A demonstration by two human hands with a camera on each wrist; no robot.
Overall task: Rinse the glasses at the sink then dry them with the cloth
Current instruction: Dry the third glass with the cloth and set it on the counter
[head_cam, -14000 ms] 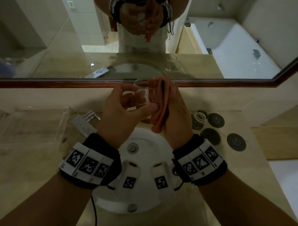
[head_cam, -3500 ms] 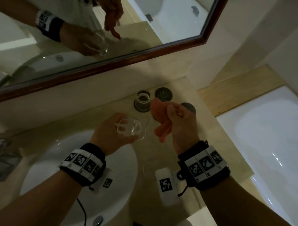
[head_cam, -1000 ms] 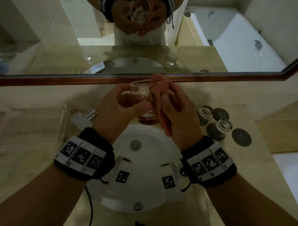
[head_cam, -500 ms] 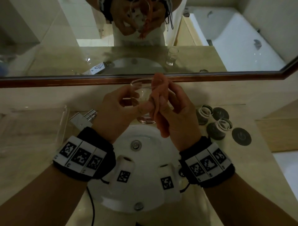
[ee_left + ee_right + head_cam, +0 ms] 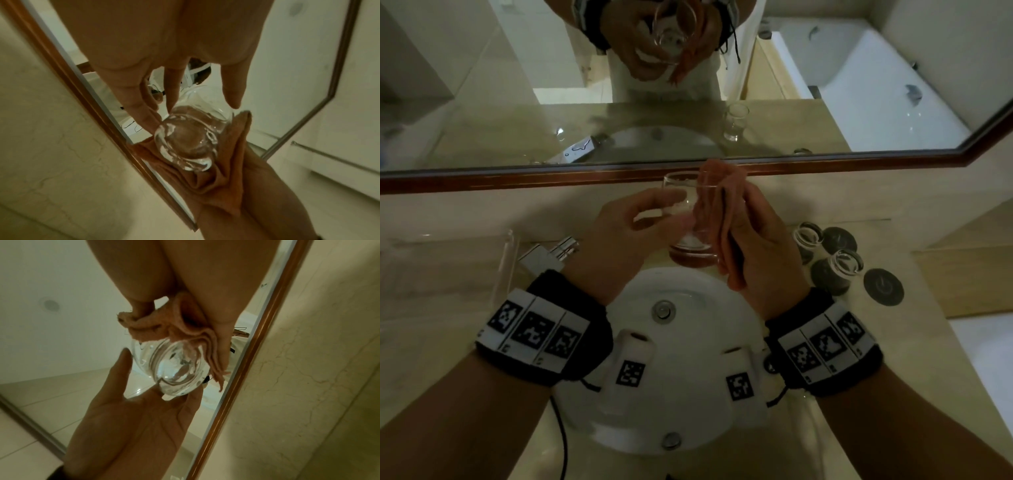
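Head view: I've got the glass (image 5: 690,219) up over the sink (image 5: 709,308), just in front of the mirror frame (image 5: 517,180). My left hand (image 5: 633,236) pinches it by the side wall, thumb and fingertips curled on it. My right hand (image 5: 756,246) is closed on the orange cloth (image 5: 719,205), which is pressed vs. the glass's right side and folded over the rim. Two more glasses (image 5: 825,253) stand on dark coasters (image 5: 883,286) on the counter to the right, w/ one bare coaster just beside them. All three glasses look empty; the sink basin holds no water I can see, drain plug in the middle. Faucet (image 5: 551,253) sits left of the basin.

Left wrist view: looking at the thick base of the glass (image 5: 185,142), my fingers (image 5: 171,91) touch the wall near the bottom, the cloth (image 5: 222,178) cradles it from the other side.

Right wrist view: the cloth (image 5: 179,331) is bunched under my thumb and fingers and wraps the rim area; the left hand (image 5: 131,418) props the base from below.

Handling, my guess: the glass is rigid, smooth, prob. still wet so slippery, and breakable over a hard basin. Heavy base, so best held low on the wall w/ the left hand while the soft cloth works the rim and inside. The cloth is limp, light, grips fine anywhere.
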